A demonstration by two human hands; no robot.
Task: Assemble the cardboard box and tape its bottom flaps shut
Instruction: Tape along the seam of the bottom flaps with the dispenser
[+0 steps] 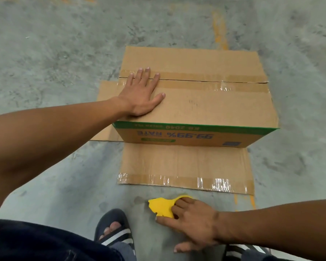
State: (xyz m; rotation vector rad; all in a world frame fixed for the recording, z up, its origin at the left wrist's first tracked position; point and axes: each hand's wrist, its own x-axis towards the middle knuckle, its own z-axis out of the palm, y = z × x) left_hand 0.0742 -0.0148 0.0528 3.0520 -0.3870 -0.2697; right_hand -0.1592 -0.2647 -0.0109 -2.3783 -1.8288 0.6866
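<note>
A brown cardboard box (205,108) stands upside down on the concrete floor, its printed side facing me with inverted text. Its two upper flaps are folded shut and meet at a seam (205,81) edged with old brown tape. My left hand (141,91) lies flat, fingers spread, on the near flap by the seam's left end. My right hand (192,221) rests low on the floor with its fingers curled over a yellow tape dispenser (161,206). Whatever roll the dispenser carries is hidden under the hand.
The box's other flaps lie spread on the floor: one toward me (184,166) with old tape along its edge, one to the left (107,110). My sandalled foot (114,228) is near the dispenser. A faded yellow floor line (219,31) runs beyond the box.
</note>
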